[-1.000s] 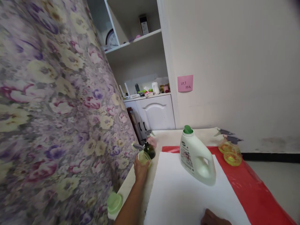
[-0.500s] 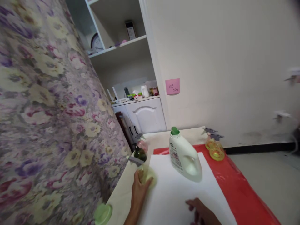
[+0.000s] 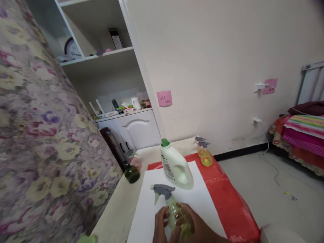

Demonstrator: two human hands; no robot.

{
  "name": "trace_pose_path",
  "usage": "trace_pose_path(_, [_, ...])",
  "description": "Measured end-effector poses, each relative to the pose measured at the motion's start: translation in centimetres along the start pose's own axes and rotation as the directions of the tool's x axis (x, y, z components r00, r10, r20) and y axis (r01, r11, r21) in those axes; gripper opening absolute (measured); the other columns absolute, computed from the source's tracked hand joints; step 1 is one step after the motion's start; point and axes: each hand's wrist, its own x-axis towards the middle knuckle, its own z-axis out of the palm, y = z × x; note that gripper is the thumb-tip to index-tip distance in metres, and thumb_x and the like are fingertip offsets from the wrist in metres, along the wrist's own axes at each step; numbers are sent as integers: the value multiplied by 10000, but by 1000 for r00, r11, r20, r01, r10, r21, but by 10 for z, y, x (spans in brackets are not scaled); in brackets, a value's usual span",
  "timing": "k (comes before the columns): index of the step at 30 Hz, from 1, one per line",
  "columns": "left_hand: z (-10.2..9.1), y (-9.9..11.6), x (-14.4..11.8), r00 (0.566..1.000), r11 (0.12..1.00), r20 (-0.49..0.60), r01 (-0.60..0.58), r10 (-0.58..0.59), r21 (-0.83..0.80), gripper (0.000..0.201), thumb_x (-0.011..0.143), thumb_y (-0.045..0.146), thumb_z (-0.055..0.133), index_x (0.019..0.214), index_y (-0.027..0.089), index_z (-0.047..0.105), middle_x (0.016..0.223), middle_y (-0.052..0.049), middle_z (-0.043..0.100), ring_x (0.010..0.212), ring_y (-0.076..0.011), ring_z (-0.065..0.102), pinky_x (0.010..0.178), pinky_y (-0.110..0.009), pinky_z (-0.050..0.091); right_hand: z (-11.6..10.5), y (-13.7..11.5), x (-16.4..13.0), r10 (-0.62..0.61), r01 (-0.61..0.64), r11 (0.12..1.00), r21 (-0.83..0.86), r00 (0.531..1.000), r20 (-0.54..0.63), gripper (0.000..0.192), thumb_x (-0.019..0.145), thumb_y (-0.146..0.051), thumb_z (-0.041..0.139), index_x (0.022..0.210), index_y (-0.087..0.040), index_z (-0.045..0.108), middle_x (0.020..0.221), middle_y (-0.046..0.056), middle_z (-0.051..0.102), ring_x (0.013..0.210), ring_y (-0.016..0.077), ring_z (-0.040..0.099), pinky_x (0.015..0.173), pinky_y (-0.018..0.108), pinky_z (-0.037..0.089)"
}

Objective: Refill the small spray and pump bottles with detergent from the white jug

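Observation:
A clear yellow-green spray bottle (image 3: 175, 210) with a grey trigger head stands over the white sheet (image 3: 149, 195), close in front of me. My left hand (image 3: 162, 225) is closed round its left side, with the fingers curled against the plastic. From the right, my right hand (image 3: 198, 225) wraps the same bottle, its fingers partly hidden behind it. The bottle's base is hidden by my hands. Just beyond it sits a pale green detergent jug (image 3: 176, 166) with a handle and a green spout, upright on the sheet.
Yellow spray bottles (image 3: 205, 157) stand at the back right on red plastic (image 3: 222, 192). A dark green bottle (image 3: 132, 173) and a pinkish spray bottle (image 3: 136, 162) are at the left edge. A green lid-like item (image 3: 87, 239) shows at the bottom. A floral curtain (image 3: 60, 162) hangs left.
My left hand has brought the yellow-green spray bottle from the table's left side to the middle of the sheet. My right hand has closed on it too. The view has swung right.

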Motion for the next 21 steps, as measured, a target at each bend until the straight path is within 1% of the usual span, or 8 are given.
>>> trace_pose_path(1, [-2, 9, 3, 1000, 1000, -19, 2, -2, 2, 535, 625, 456, 755, 1099, 238, 632, 1170, -126, 632, 1105, -348, 586, 964, -447, 464, -1, 0, 0, 6, -11, 994, 104, 999, 43, 996, 414, -317, 915, 1299, -267, 461, 1157, 84, 597, 1041, 281, 585, 884, 413, 455])
trace_pose_path(3, [-5, 25, 7, 989, 990, 51, 139, -137, -32, 528, 702, 508, 688, 1141, 220, 632, 1167, -113, 657, 1138, -330, 578, 996, -441, 440, -2, 1, 0, 54, -75, 971, 226, 994, 97, 1052, 287, -249, 944, 1246, -241, 510, 1115, 76, 607, 998, 276, 597, 838, 397, 461])
trace_pose_path(5, [-5, 37, 10, 978, 975, 69, 201, -195, -92, 534, 733, 561, 637, 1124, 197, 652, 1137, -115, 680, 1136, -330, 579, 978, -447, 447, 1, 3, -1, 117, -153, 943, 296, 984, 137, 1041, 241, -208, 946, 1201, -221, 545, 1066, 66, 620, 951, 262, 610, 800, 376, 461])
trace_pose_path(9, [7, 50, 6, 972, 940, 131, 222, -194, -259, 526, 777, 582, 586, 1101, 175, 661, 1074, -130, 696, 1063, -324, 609, 890, -432, 477, 12, -4, -8, 130, -233, 876, 423, 958, 257, 937, 352, -218, 927, 1210, -220, 549, 1015, 55, 638, 898, 221, 617, 755, 326, 453])
trace_pose_path(13, [18, 57, 1, 965, 865, 230, 223, -130, -449, 467, 821, 498, 591, 1146, 164, 620, 959, -109, 683, 904, -263, 645, 800, -369, 481, 18, -24, -15, 121, -281, 837, 470, 932, 343, 837, 430, -223, 901, 1198, -212, 566, 969, 44, 656, 869, 200, 621, 779, 313, 452])
trace_pose_path(16, [19, 60, 0, 947, 826, 303, 252, -104, -504, 420, 829, 476, 595, 1125, 180, 627, 922, -92, 673, 851, -233, 633, 786, -354, 477, 19, -41, -16, 130, -332, 818, 471, 903, 411, 821, 443, -225, 897, 1198, -198, 573, 1005, 65, 670, 886, 210, 634, 807, 318, 451])
trace_pose_path(18, [18, 59, 1, 937, 810, 329, 281, -116, -515, 353, 816, 467, 618, 1020, 183, 661, 893, -82, 673, 865, -235, 630, 811, -357, 473, 19, -49, -14, 132, -344, 821, 456, 891, 435, 832, 434, -202, 899, 1202, -191, 577, 1030, 74, 673, 913, 210, 635, 812, 299, 444])
trace_pose_path(21, [15, 53, 5, 947, 835, 293, 266, -132, -483, 321, 807, 485, 621, 899, 182, 669, 879, -79, 676, 890, -240, 628, 841, -351, 470, 18, -50, -9, 122, -304, 858, 414, 904, 410, 842, 414, -177, 909, 1192, -197, 587, 1051, 72, 669, 964, 220, 624, 856, 310, 433])
